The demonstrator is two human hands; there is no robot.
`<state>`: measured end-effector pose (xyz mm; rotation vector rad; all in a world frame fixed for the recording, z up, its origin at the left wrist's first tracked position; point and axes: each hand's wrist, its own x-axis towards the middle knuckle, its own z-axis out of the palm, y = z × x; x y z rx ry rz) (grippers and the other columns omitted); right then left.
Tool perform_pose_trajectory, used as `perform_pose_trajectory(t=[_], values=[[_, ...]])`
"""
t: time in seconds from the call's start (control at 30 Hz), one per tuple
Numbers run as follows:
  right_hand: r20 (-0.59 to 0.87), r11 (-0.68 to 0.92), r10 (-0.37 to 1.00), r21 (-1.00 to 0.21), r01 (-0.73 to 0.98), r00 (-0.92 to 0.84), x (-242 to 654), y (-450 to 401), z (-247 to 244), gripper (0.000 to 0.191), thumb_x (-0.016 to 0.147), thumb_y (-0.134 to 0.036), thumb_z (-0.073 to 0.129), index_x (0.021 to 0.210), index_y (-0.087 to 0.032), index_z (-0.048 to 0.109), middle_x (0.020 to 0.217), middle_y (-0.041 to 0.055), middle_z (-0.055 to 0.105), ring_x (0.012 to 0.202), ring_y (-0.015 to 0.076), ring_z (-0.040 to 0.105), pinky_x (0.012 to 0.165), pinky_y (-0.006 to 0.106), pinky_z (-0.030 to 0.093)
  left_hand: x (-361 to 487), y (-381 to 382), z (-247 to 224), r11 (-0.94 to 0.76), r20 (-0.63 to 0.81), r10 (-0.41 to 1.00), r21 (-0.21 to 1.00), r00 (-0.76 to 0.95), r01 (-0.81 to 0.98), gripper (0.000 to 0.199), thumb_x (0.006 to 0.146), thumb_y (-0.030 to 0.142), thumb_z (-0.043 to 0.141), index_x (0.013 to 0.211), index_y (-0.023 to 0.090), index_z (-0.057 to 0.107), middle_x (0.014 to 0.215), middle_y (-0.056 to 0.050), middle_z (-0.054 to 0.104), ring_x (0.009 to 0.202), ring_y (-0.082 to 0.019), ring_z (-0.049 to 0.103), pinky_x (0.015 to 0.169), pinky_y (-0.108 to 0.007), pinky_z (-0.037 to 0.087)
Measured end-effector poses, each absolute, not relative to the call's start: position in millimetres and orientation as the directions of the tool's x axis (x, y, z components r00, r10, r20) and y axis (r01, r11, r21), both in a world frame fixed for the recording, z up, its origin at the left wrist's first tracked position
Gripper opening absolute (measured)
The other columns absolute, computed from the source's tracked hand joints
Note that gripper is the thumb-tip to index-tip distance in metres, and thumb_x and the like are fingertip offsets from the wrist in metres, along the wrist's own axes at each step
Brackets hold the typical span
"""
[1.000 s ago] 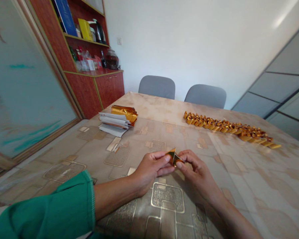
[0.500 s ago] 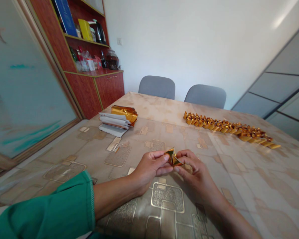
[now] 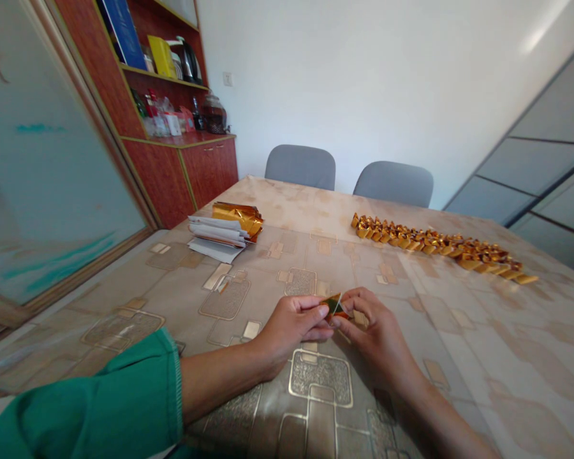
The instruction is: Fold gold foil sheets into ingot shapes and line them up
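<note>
Gold foil piece [image 3: 335,306]: was pinched in a narrow grip between left hand [image 3: 291,324] and right hand [image 3: 375,338], held up off the patterned tablecloth [image 3: 459,344].

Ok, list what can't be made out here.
Head view:
- gold foil piece: shape hidden by the left hand and right hand
- row of foil folds: too small to count
- loose papers: any print too small
- bottles on the cabinet: labels too small
- near edge of the table: cut off by the frame's bottom
</note>
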<state>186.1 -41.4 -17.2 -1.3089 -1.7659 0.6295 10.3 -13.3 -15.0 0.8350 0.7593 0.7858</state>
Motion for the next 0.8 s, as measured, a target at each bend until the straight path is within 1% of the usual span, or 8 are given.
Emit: perform_pose_trajectory(t=[0.13, 0.27, 0.4, 0.47, 0.53, 0.63, 0.8], values=[[0.33, 0.356, 0.933, -0.775, 0.521, -0.146, 187.7, -41.0, -17.3, 0.005, 0.085, -0.022, 0.068, 0.081, -0.023, 0.07, 0.093, 0.0053, 0.064, 0.091, 0.0231, 0.059, 0.08, 0.038, 0.046, 9.9, -13.8, -15.2, 0.441, -0.26, 0.823, 0.853, 0.505, -0.28, 0.037, 0.07, 0.038, 0.084, 0.093, 0.01, 0.076, 0.085, -0.008, 0.074, 0.071, -0.011, 0.066, 0.073, -0.022, 0.055], [0.325, 0.363, 0.932, -0.821, 0.442, -0.162, 187.7, -41.4, -16.0, 0.007, 0.087, -0.026, 0.067, 0.082, -0.023, 0.07, 0.093, 0.0041, 0.065, 0.089, 0.0215, 0.06, 0.079, 0.036, 0.046, 9.0, -13.2, -14.6, 0.444, -0.255, 0.824, 0.845, 0.505, -0.298, 0.039, 0.069, 0.039, 0.085, 0.093, 0.01, 0.076, 0.086, -0.008, 0.074, 0.072, -0.011, 0.066, 0.073, -0.023, 0.055], [0.278, 0.299, 0.954, -0.877, 0.378, -0.11, 187.1, -42.0, -16.7, 0.008, 0.091, -0.03, 0.063, 0.088, -0.023, 0.066, 0.087, 0.0021, 0.066, 0.082, 0.0191, 0.06, 0.074, 0.032, 0.045, 8.7, -12.5, -14.3, 0.454, -0.261, 0.828, 0.831, 0.496, -0.321, 0.039, 0.066, 0.04, 0.086, 0.088, 0.01, 0.075, 0.085, -0.007, 0.072, 0.072, -0.012, 0.066, 0.074, -0.024, 0.055], [0.257, 0.263, 0.964, -0.886, 0.381, -0.067, 186.5, -42.1, -17.9, 0.009, 0.09, -0.03, 0.063, 0.087, -0.022, 0.064, 0.082, 0.0009, 0.065, 0.076, 0.018, 0.059, 0.069, 0.03, 0.044, 8.8, -12.8, -13.6, 0.458, -0.263, 0.826, 0.828, 0.498, -0.323, 0.037, 0.066, 0.039, 0.086, 0.087, 0.011, 0.075, 0.085, -0.006, 0.072, 0.071, -0.011, 0.065, 0.073, -0.024, 0.055], [0.254, 0.249, 0.966, -0.877, 0.41, -0.044, 185.3, -42.1, -18.7, 0.011, 0.089, -0.029, 0.063, 0.081, -0.022, 0.062, 0.077, 0.0002, 0.064, 0.072, 0.0171, 0.057, 0.065, 0.029, 0.042, 9.0, -13.7, -12.5, 0.455, -0.262, 0.823, 0.835, 0.504, -0.309, 0.034, 0.068, 0.037, 0.085, 0.086, 0.011, 0.075, 0.085, -0.006, 0.071, 0.069, -0.011, 0.064, 0.071, -0.024, 0.054], [0.246, 0.243, 0.968, -0.873, 0.423, -0.048, 183.2, -42.2, -18.5, 0.013, 0.088, -0.028, 0.064, 0.078, -0.021, 0.062, 0.075, 0.0004, 0.063, 0.071, 0.0168, 0.055, 0.064, 0.029, 0.042, 9.2, -15.2, -11.3, 0.449, -0.264, 0.816, 0.851, 0.514, -0.274, 0.029, 0.071, 0.035, 0.082, 0.086, 0.011, 0.076, 0.084, -0.007, 0.071, 0.068, -0.011, 0.064, 0.069, -0.023, 0.054], [0.209, 0.217, 0.976, -0.921, 0.323, -0.06, 183.1, -42.0, -19.6, 0.013, 0.088, -0.029, 0.065, 0.079, -0.021, 0.06, 0.074, -0.0003, 0.061, 0.069, 0.0162, 0.055, 0.063, 0.029, 0.042, 9.3, -14.7, -11.0, 0.47, -0.269, 0.801, 0.836, 0.535, -0.283, 0.025, 0.073, 0.03, 0.081, 0.087, 0.01, 0.075, 0.084, -0.008, 0.071, 0.072, -0.014, 0.067, 0.073, -0.026, 0.055]])
